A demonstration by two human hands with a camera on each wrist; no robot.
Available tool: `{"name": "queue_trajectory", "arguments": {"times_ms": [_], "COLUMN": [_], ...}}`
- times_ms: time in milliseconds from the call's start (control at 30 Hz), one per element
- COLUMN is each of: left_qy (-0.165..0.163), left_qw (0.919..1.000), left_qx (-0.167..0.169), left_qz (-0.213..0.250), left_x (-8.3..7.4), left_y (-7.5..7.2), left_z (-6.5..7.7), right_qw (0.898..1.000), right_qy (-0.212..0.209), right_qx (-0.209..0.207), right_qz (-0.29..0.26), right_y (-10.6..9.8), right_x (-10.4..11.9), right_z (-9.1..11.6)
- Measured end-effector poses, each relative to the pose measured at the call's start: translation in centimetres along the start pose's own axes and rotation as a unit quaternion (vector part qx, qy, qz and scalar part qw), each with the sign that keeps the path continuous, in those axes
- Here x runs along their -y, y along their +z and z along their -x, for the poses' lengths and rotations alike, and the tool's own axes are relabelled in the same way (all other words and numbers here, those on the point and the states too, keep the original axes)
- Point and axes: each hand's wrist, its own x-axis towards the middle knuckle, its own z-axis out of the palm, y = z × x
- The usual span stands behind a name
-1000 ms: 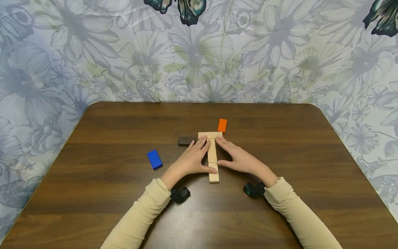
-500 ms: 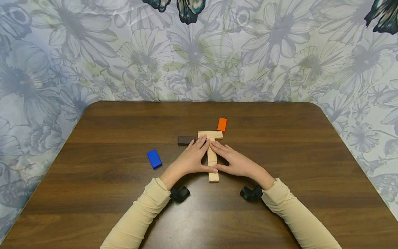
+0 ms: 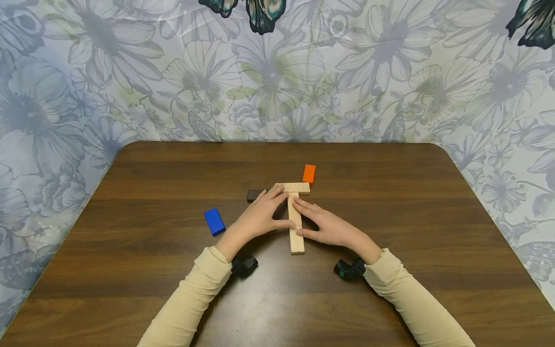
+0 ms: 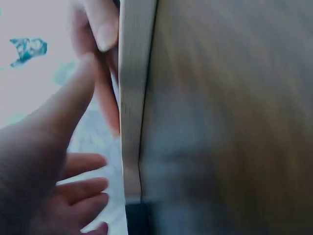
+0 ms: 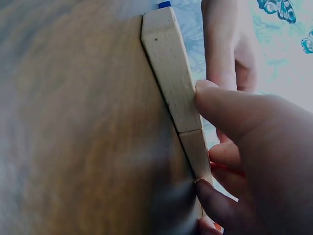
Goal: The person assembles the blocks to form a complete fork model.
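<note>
Pale wooden blocks form a T on the table. Its stem is a near block (image 3: 297, 245) laid end to end with a farther block (image 3: 293, 215), and a crossbar block (image 3: 297, 188) lies across the far end. My right hand (image 3: 329, 227) rests against the stem's right side, its thumb on the near block (image 5: 172, 73) and fingertips along the farther one. On the other side my left hand (image 3: 258, 218) is spread, its thumb tip by the joint of the stem blocks. Its fingers reach near the crossbar's left end and partly cover a dark brown block (image 3: 255, 195).
A blue block (image 3: 214, 221) lies on the left, close to my left wrist. Beyond the crossbar's right end is an orange block (image 3: 309, 174), which appears to touch it. The brown wooden table (image 3: 108, 255) ends at a flower-patterned wall covering (image 3: 277, 82).
My right hand has moved left onto the stem. My left hand has shifted left and slightly away, its thumb leaving the near block. The blocks stay in place.
</note>
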Motion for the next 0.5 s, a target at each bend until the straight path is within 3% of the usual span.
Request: {"name": "queue_trajectory", "arguments": {"times_ms": [100,233,367,500], "left_qy": [-0.036,-0.097,-0.144,-0.164], "left_qw": [0.9965,0.9837,0.9715,0.9619], "left_qx": [-0.068,-0.141,-0.175,-0.193], "left_qz": [0.032,0.055,0.07,0.102], "left_x": [0.9,2.0,2.7,3.0], "left_y": [-0.6,-0.9,-0.4,0.6], "left_z": [0.0,0.2,0.5,0.5], "right_qw": [1.0,1.0,1.0,1.0], "right_qy": [-0.001,-0.003,-0.001,0.003], "right_qx": [-0.002,-0.003,0.003,0.004], "right_qz": [0.001,0.001,-0.002,-0.001], "right_y": [-0.1,-0.1,0.0,0.2], "right_x": [0.0,0.1,0.2,0.1], "right_z": [-0.1,-0.2,-0.1,0.0]}}
